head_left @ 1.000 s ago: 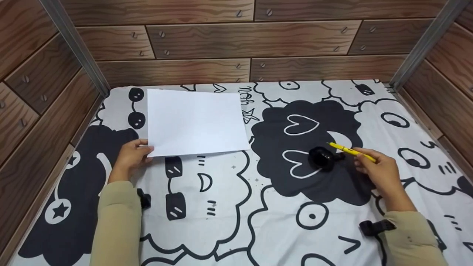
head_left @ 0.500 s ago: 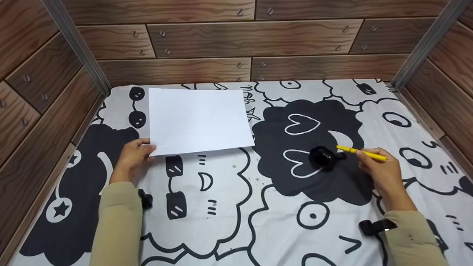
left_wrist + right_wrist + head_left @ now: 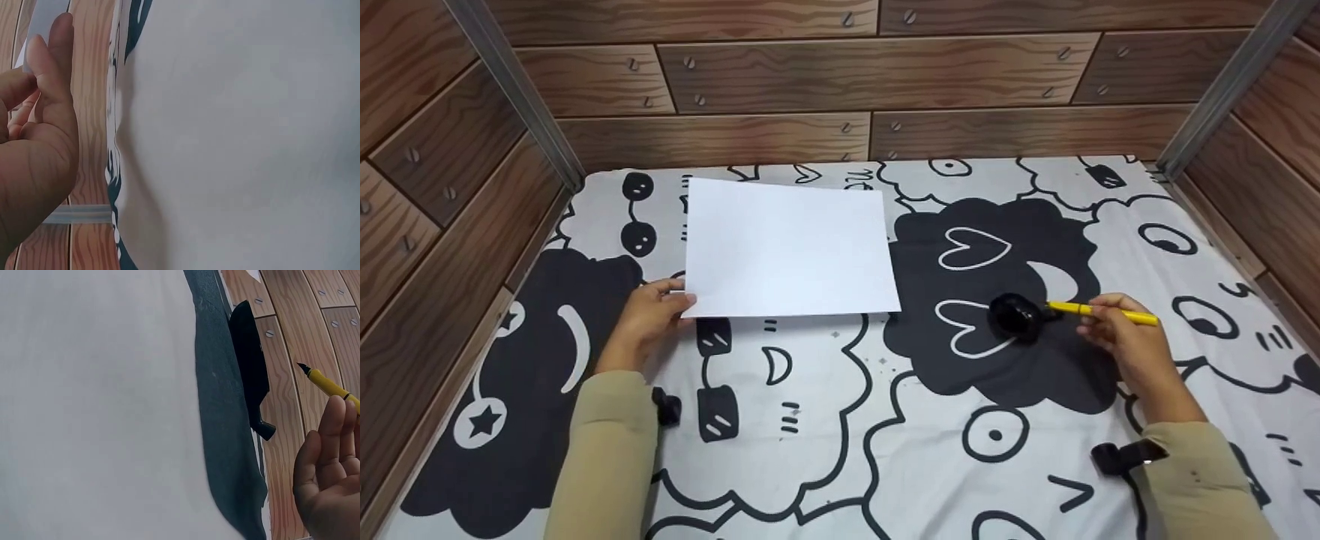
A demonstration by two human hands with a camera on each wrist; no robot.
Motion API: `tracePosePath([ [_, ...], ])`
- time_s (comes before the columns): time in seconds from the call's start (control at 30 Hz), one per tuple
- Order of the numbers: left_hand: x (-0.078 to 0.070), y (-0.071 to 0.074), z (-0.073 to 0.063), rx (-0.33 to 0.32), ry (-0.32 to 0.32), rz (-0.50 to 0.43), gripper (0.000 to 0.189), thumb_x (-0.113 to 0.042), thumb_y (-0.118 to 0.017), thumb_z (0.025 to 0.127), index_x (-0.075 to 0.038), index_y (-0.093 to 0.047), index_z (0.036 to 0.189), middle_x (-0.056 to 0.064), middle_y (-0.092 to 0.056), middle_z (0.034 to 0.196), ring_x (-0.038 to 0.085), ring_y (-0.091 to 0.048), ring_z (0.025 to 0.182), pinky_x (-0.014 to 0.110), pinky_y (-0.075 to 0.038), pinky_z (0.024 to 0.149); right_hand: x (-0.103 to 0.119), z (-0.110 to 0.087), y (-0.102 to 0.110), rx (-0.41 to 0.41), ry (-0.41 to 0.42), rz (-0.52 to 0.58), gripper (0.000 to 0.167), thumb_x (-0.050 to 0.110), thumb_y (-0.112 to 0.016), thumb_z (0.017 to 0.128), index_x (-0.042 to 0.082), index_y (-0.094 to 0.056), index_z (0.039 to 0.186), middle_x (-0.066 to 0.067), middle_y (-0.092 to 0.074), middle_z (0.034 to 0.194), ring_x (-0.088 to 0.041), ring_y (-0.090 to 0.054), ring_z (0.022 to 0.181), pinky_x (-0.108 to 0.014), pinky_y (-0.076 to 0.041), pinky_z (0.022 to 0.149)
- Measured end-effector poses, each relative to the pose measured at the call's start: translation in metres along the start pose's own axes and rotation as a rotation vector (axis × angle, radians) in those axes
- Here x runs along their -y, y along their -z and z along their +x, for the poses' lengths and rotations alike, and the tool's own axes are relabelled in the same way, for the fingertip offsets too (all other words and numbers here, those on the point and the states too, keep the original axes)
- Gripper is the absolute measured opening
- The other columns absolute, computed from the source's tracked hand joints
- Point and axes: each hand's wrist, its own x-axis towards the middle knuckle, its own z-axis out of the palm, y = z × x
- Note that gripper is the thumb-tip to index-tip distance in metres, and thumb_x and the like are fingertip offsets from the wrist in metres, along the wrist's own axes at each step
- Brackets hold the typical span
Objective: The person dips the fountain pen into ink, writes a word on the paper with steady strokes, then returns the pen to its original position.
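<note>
My left hand pinches the lower left corner of a blank white sheet of paper, raised above the cloth. In the left wrist view, thumb and fingers close on the paper's edge. On the right, my right hand holds a yellow pen between thumb and fingers, pointing left. Its dark pointed tip shows in the right wrist view, where the pen stands out above the fingertips. Just left of this hand, a glossy black rounded object with a short stub stands on the cloth, close to the pen's tip.
A white cloth with black cartoon drawings covers the table. Wood-patterned walls enclose it at the back and both sides, with grey metal posts in the corners. Small black devices are strapped at both wrists.
The left hand has carried the paper to the right, over part of the black cloud drawing. The pen has swung from slanting to nearly level and shifted slightly right. The black object stays put.
</note>
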Motion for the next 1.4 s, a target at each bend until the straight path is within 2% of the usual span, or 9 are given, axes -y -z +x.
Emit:
tracePosePath([
  [0.17,-0.002,-0.007,-0.002,0.008,0.013,0.057,0.036,0.001,-0.058,0.092,0.011,-0.050,0.126,0.010,-0.066,0.099,0.012,-0.062,0.079,0.023,-0.054,0.069,0.001,0.002,0.004,0.114,0.020,-0.046,0.025,0.008,-0.047,0.099,0.004,-0.070,0.104,-0.005,-0.069,0.085,-0.014,-0.067,0.075,-0.023,-0.054,0.073],
  [0.33,-0.002,-0.014,-0.004,0.026,-0.013,0.087,0.036,0.001,-0.057,0.092,0.012,-0.050,0.125,0.012,-0.065,0.101,0.009,-0.062,0.076,0.021,-0.054,0.068,0.001,0.004,0.007,0.229,0.049,-0.074,0.034,0.009,-0.038,0.102,0.002,-0.068,0.115,-0.009,-0.072,0.095,-0.017,-0.069,0.082,-0.023,-0.052,0.078],
  [0.43,-0.003,-0.020,-0.004,0.033,-0.013,0.091,0.035,0.001,-0.057,0.092,0.012,-0.050,0.124,0.013,-0.065,0.102,0.010,-0.062,0.077,0.021,-0.054,0.068,0.001,0.006,0.008,0.258,0.056,-0.094,0.034,0.010,-0.037,0.102,-0.001,-0.065,0.118,-0.010,-0.071,0.099,-0.018,-0.069,0.085,-0.024,-0.053,0.079],
  [0.57,-0.003,-0.029,-0.006,0.042,-0.005,0.101,0.033,0.000,-0.058,0.092,0.011,-0.052,0.123,0.015,-0.065,0.104,0.011,-0.062,0.079,0.022,-0.054,0.069,0.002,0.009,0.007,0.225,0.043,-0.160,0.030,0.012,-0.044,0.101,-0.001,-0.065,0.117,-0.008,-0.072,0.098,-0.016,-0.069,0.084,-0.022,-0.053,0.077],
  [0.77,-0.003,-0.038,-0.008,0.054,-0.001,0.100,0.031,0.000,-0.058,0.092,0.009,-0.054,0.121,0.012,-0.067,0.099,0.011,-0.062,0.077,0.022,-0.054,0.067,0.003,0.012,0.006,0.145,0.050,-0.344,0.031,0.017,-0.058,0.096,-0.006,-0.062,0.117,-0.002,-0.072,0.092,-0.010,-0.069,0.080,-0.019,-0.053,0.074],
  [1.0,-0.001,-0.047,-0.012,0.049,-0.028,0.095,0.027,0.002,-0.059,0.091,0.011,-0.056,0.116,0.010,-0.067,0.091,0.010,-0.062,0.072,0.021,-0.054,0.062,-0.001,0.019,0.003,0.076,0.064,-0.533,0.031,0.025,-0.067,0.090,0.000,-0.066,0.108,0.007,-0.070,0.089,-0.005,-0.067,0.077,-0.016,-0.053,0.072],
  [1.17,0.000,-0.052,-0.016,0.052,-0.027,0.119,0.029,0.002,-0.059,0.090,0.011,-0.056,0.117,0.013,-0.067,0.094,0.010,-0.062,0.072,0.021,-0.054,0.062,-0.002,0.022,0.000,0.040,0.102,-0.595,0.027,0.024,-0.071,0.087,0.000,-0.066,0.098,0.009,-0.068,0.085,-0.003,-0.064,0.073,-0.015,-0.052,0.067],
  [1.4,-0.002,-0.059,-0.023,0.076,-0.002,0.116,0.029,0.001,-0.059,0.091,0.010,-0.056,0.118,0.014,-0.067,0.098,0.013,-0.064,0.075,0.025,-0.055,0.065,-0.002,0.024,-0.002,0.076,0.191,-0.569,0.025,0.016,-0.069,0.088,-0.007,-0.065,0.096,0.000,-0.069,0.089,-0.005,-0.066,0.074,-0.018,-0.054,0.068],
])
